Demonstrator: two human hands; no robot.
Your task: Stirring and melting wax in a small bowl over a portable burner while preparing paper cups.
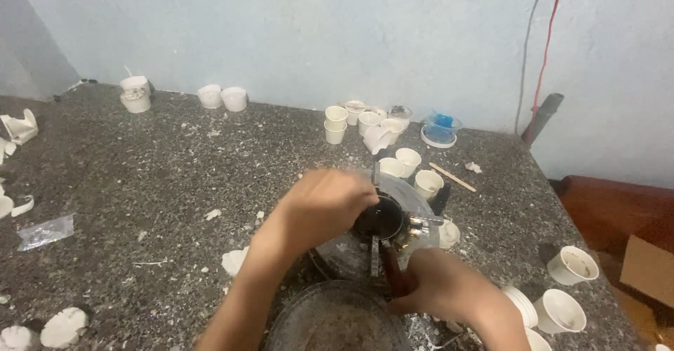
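Small black round pot (381,217), glossy dark inside, upright on metal stand (375,253), at granite table's near edge.

Head view, down over worktop (140,175)

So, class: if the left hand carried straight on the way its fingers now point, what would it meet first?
The left hand points right, and its fingers already lie at the black round container on the metal stand, so that comes first. Beyond it stands a small white cup, though depth is hard to judge.
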